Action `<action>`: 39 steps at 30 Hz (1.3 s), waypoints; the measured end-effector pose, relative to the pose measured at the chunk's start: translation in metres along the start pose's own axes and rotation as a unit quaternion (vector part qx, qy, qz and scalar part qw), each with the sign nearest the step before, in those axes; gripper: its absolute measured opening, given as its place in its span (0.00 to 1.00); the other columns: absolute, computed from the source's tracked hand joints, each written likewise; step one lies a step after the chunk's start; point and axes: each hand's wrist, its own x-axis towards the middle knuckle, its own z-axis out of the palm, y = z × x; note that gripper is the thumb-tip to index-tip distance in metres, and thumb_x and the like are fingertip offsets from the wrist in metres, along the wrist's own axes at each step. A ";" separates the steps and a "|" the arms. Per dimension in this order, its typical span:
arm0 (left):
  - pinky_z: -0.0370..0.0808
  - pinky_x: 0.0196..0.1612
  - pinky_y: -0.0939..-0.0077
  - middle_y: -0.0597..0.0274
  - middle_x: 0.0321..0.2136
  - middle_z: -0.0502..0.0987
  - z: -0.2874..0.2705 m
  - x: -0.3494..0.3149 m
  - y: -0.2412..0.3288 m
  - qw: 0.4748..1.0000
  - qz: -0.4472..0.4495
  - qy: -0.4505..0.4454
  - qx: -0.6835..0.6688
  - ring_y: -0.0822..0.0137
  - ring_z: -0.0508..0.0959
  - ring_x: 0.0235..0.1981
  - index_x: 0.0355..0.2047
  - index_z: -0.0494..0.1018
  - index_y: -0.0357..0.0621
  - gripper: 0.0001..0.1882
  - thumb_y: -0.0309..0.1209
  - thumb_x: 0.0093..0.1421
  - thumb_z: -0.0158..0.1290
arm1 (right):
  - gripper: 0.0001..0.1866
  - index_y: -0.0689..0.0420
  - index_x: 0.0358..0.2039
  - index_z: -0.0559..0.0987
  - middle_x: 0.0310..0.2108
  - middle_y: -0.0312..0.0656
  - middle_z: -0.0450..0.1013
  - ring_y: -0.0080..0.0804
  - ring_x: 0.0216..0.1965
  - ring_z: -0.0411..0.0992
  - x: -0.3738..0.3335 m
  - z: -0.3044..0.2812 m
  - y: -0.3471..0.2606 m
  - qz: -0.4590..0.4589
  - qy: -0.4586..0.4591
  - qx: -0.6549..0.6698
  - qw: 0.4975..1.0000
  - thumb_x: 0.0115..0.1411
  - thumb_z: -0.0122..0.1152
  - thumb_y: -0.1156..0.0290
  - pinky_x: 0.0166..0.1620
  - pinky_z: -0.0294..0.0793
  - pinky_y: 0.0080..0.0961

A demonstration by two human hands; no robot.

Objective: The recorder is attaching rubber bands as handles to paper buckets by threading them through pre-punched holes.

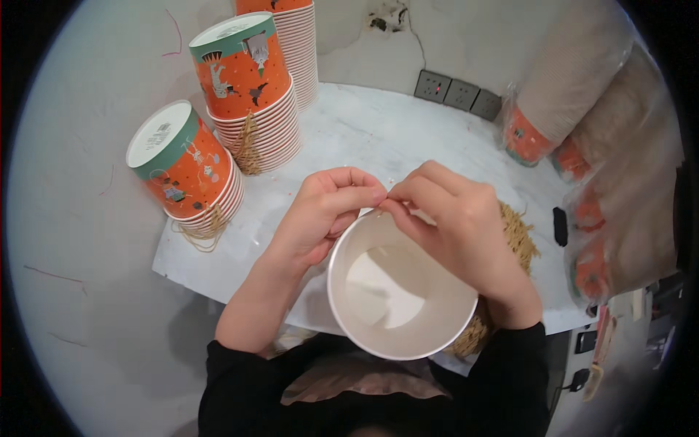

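A pale, faintly marbled bench (349,135) stood against a light wall (80,218) scored with thin red lines; farther back, the plaster had a broken, dark patch (388,17). Three dark sockets (461,95) sat at the bench's far edge. Upturned stacks of orange buckets (191,169) stood on the left; plastic-wrapped stacks (571,73) filled the right, past a tan stringy heap (518,237) and a small black object (560,226). The orange walls carried cartoon figures under a green band, and the white bases bore grey print too small to read. A white-lined bucket (444,302) was mouth-up before the person, over the bench's near edge. At its far rim the left hand (324,207) and right hand (462,215) met, fingers curled, thumbs and forefingers pinched; whether anything lay between them could not be told.
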 end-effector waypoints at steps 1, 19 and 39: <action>0.52 0.15 0.90 0.68 0.25 0.78 -0.002 0.000 0.001 1.000 0.009 -0.006 -0.010 0.89 0.60 0.13 0.36 0.77 0.37 0.05 0.25 0.60 0.61 | 0.07 0.56 0.27 0.78 0.25 0.37 0.71 0.36 0.23 0.75 0.000 0.002 -0.001 0.008 0.005 0.021 1.000 0.53 0.70 0.72 0.24 0.74 0.30; 0.67 0.27 0.89 0.71 0.25 0.76 -0.004 0.001 -0.007 0.962 0.217 0.040 0.163 0.86 0.72 0.24 0.28 0.74 0.37 0.02 0.18 0.56 0.53 | 0.09 0.59 0.35 0.80 0.31 0.41 0.76 0.37 0.27 0.79 0.005 0.011 0.000 0.037 -0.075 0.089 0.993 0.53 0.69 0.81 0.29 0.77 0.28; 0.50 0.20 0.87 0.76 0.27 0.79 -0.001 0.003 -0.011 0.906 0.296 0.099 0.285 0.90 0.53 0.17 0.32 0.79 0.41 0.03 0.22 0.56 0.60 | 0.07 0.63 0.36 0.79 0.31 0.42 0.75 0.31 0.29 0.78 0.011 0.015 0.011 0.056 -0.031 0.126 0.990 0.57 0.66 0.84 0.34 0.77 0.23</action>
